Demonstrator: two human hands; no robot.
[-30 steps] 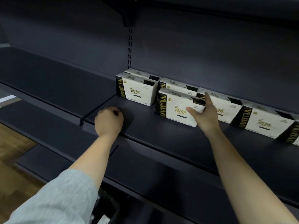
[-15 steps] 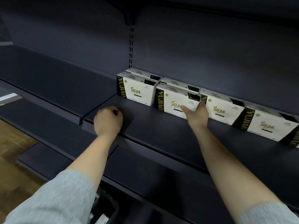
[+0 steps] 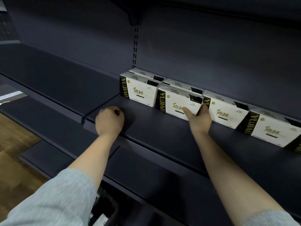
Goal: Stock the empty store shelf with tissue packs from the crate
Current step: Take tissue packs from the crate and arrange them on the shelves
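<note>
Several white tissue packs with black and gold ends stand in a row on the dark shelf (image 3: 162, 137). My right hand (image 3: 197, 119) grips the second front pack (image 3: 175, 101), thumb on its face and fingers round its right end. That pack stands beside the leftmost front pack (image 3: 138, 92), with two more packs (image 3: 180, 84) behind them. Further packs (image 3: 226, 110) continue to the right. My left hand (image 3: 109, 121) rests as a fist on the shelf's front edge and holds nothing. The crate (image 3: 107, 209) shows only partly at the bottom, behind my left sleeve.
The shelf section to the left (image 3: 57, 79) holds nothing, and a lower shelf (image 3: 146, 168) juts out beneath my arms. A shelf bracket and slotted upright (image 3: 135, 46) run up the back panel. Wooden floor (image 3: 13, 144) lies at the far left.
My right hand has slid the held pack back and to the left, in line with the front row. My left hand has stayed on the shelf edge.
</note>
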